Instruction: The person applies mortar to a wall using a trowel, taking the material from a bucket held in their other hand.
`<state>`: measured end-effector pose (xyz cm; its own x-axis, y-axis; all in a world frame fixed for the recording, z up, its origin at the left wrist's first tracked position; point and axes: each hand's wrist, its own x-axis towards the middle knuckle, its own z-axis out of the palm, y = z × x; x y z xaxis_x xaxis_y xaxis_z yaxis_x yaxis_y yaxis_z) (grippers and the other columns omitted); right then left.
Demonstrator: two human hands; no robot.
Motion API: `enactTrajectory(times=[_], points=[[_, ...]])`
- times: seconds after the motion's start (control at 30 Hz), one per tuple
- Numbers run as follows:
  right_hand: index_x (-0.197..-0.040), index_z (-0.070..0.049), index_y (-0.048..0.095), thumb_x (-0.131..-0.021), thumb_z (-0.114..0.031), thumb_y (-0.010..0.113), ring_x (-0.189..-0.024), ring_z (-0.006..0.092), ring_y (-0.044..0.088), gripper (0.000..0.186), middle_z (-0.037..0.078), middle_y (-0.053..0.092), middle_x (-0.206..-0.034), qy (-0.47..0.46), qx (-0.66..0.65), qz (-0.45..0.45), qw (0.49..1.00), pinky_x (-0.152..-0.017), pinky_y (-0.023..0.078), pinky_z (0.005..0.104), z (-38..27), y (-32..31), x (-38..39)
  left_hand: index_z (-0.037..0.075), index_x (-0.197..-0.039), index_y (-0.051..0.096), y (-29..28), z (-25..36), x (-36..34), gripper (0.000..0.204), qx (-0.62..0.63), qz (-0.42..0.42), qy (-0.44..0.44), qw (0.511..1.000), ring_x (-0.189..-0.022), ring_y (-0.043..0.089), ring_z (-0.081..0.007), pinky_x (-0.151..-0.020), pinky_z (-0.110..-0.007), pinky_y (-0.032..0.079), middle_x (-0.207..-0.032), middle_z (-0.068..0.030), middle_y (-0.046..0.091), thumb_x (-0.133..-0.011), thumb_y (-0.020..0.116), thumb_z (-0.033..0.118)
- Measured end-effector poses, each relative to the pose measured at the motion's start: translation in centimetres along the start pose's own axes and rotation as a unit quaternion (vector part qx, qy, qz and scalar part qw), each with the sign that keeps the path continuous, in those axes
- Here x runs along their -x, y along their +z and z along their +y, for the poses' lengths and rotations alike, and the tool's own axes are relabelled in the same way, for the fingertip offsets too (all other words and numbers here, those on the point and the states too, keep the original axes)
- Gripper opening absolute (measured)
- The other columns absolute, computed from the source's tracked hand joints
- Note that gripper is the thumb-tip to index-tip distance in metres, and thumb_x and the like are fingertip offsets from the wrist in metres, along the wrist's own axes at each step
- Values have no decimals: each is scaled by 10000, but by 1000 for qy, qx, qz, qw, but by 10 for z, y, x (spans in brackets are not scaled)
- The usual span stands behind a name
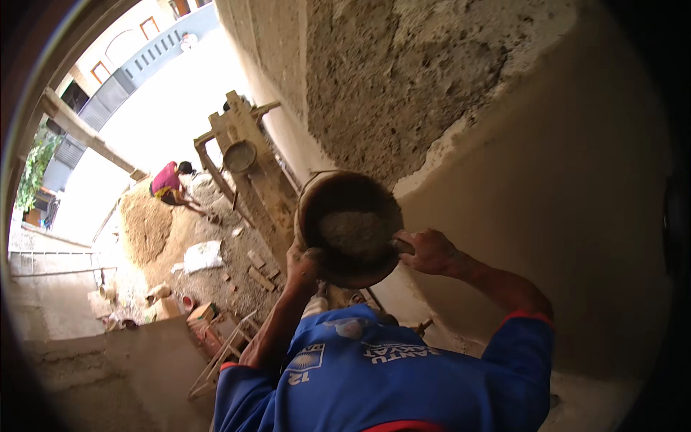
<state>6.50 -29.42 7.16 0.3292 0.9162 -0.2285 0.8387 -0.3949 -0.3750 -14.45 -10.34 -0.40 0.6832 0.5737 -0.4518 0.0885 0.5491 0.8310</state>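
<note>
A round, dark bucket (pixel 311 193) is held up in front of my chest, its mouth tipped toward me. Grey mortar (pixel 353 232) lies in the bottom of it. My left hand (pixel 302 265) is closed on the near left side of the rim, thumb over the edge. On the right side, my right hand (pixel 430 252) grips the rim with its fingers at the lip. Just beyond the bucket rises a wall with a rough grey patch (pixel 396 79) beside a smoother plastered surface (pixel 547 194).
A wooden plank platform (pixel 263 191) stands below, with a round basin (pixel 240 155) on it. A person in a maroon shirt (pixel 165 178) bends by a sand pile (pixel 144 223). A white sack (pixel 203 256), wood pieces and a wooden ladder-like frame (pixel 223 353) lie at lower left.
</note>
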Motion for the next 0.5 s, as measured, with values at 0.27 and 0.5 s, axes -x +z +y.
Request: enactTrajectory(times=[0.27,0.5], points=[[-1054,-46,550,-722,-152,764,-851,309,670,409,163,660,-862,-72,-96,6,993,-754,523,396,-75,-138,-35,-11,-1073,600,-49,-18,-14,220,-35,32,155,987,-731,658,-183,-572,-294,534,-921,-89,659,-860,587,45],[-1177,-21,555,-818,-150,685,-704,183,657,403,112,671,-868,-51,-276,-16,960,-634,551,324,-52,-198,-89,6,-1117,589,-92,-31,-14,278,20,114,107,987,-775,663,-223,-619,-335,552,-978,-111,653,-854,607,95]])
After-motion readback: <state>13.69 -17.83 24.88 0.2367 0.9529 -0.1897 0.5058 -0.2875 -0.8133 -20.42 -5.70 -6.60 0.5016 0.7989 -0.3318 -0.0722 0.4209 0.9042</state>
